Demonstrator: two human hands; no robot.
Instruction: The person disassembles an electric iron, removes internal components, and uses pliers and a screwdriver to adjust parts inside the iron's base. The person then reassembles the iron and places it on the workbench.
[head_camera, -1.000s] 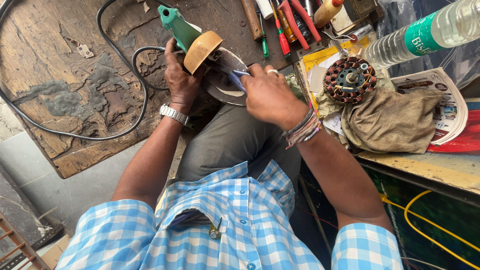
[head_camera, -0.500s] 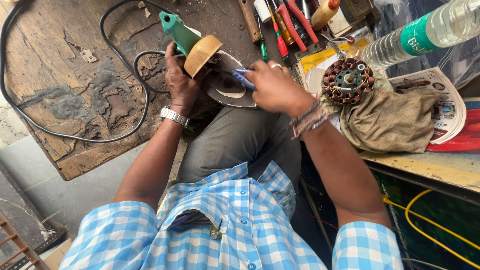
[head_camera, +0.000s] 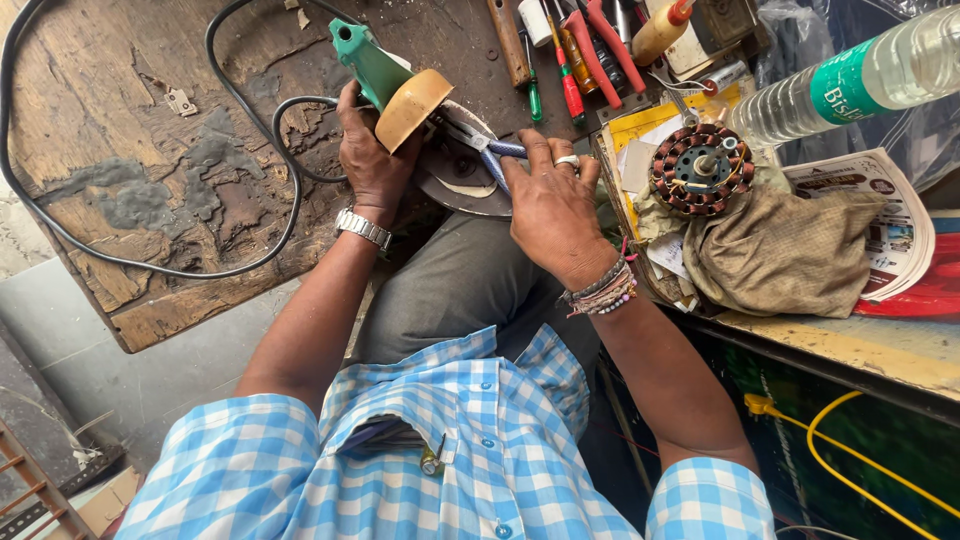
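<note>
My left hand grips a green power tool with a tan round guard, resting over my lap. My right hand, with a ring and wrist bands, is closed on blue-handled pliers whose jaws point at the tool's metal disc. The black cord of the tool loops over a worn wooden board on the left.
A copper-wound motor stator sits on the bench at right, beside a brown cloth, a magazine and a clear plastic bottle. Screwdrivers and red-handled tools lie at the top. A yellow cable hangs below.
My right hand has shifted slightly with the pliers against the disc. The left hand keeps its grip on the tool.
</note>
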